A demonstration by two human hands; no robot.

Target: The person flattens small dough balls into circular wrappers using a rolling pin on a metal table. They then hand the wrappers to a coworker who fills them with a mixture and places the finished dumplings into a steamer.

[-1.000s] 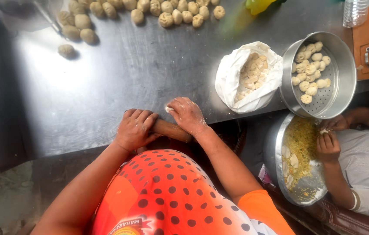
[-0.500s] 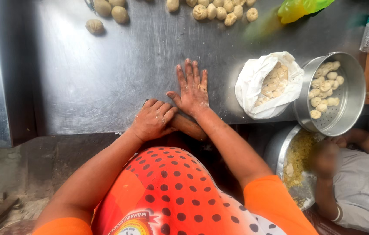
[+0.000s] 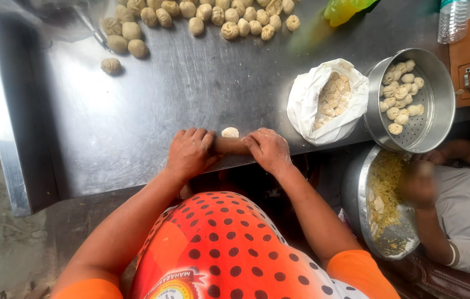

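Observation:
My left hand [image 3: 190, 151] and my right hand [image 3: 269, 149] both rest palm-down on a wooden rolling pin [image 3: 230, 145] that lies across the near edge of a steel table [image 3: 135, 122]. A small flat disc of dough [image 3: 230, 132] peeks out just beyond the pin, between my hands. My arms come from an orange dotted garment at the bottom of the view.
Many dough balls [image 3: 213, 14] lie at the table's far side. A white bag of dough pieces [image 3: 329, 99] and a perforated steel steamer tray with dumplings [image 3: 412, 99] stand to the right. Another person's hand [image 3: 417, 182] works over a bowl of yellow filling [image 3: 384, 199].
My right hand was lifted with fingers spread half a second ago; now it lies back on the pin. The pin and both hands have rolled toward me, uncovering the dough disc.

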